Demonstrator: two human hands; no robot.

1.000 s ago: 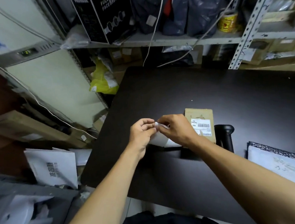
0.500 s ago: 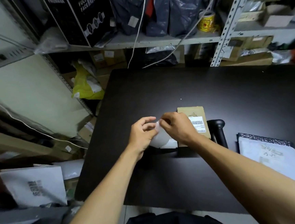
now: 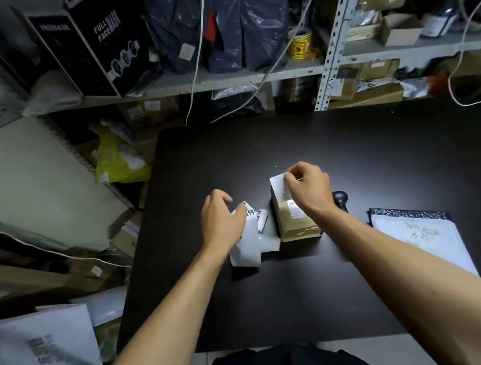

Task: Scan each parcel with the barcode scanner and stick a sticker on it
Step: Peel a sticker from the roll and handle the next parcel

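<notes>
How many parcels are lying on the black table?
2. A small brown box sits under the right hand, which pinches a white sticker over it. A white mailer bag lies at the table's right edge. Shelf parcels aren't counted.

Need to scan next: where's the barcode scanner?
Head view: the barcode scanner sits on the black table, right of the brown parcel, behind the right hand.
</notes>
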